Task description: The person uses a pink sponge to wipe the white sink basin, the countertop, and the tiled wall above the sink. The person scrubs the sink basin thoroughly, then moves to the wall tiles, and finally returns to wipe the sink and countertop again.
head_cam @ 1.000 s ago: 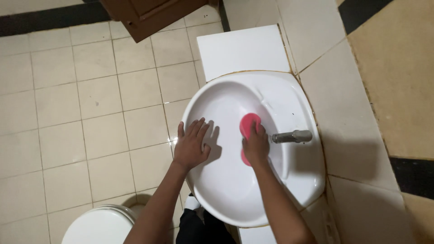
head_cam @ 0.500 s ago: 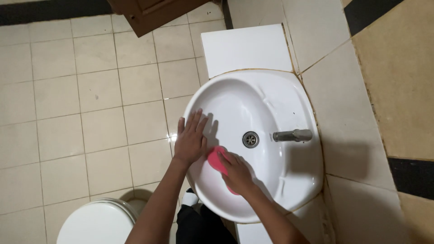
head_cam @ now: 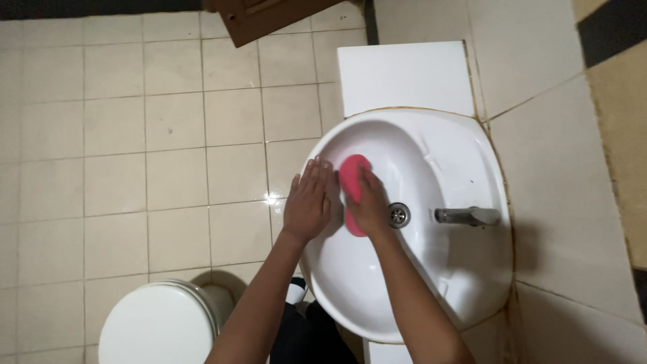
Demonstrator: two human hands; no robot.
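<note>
Pale square floor tiles (head_cam: pixel 135 148) fill the left of the view, and a white washbasin (head_cam: pixel 465 283) stands against a tiled wall on the right. Inside the basin, on its left inner slope just left of the drain (head_cam: pixel 399 215), lies a pink oval sponge (head_cam: pixel 350 176). The right hand (head_cam: pixel 369 202) lies flat over the sponge's lower half, fingers laid along it and pressing it against the porcelain; its top end shows beyond the fingertips and a small pink edge shows below the palm. Whether the thumb curls under the sponge cannot be told. The left hand (head_cam: pixel 309 202) rests open on the basin's left rim, fingers spread and pointing up the picture, touching the rim just beside the sponge and holding nothing.

Right of the drain, a metal tap (head_cam: pixel 466 216) reaches out over the bowl from the basin's wall side. Beyond the basin's far edge, a flat white ledge (head_cam: pixel 404 77) adjoins it. Left of the basin and nearer the person, a white toilet lid (head_cam: pixel 158 323) sits on the floor tiles. Far beyond the basin's left side, at the top of the view, the corner of a brown wooden door (head_cam: pixel 269 17) juts in. Both bare forearms rise from the bottom edge toward the basin.
</note>
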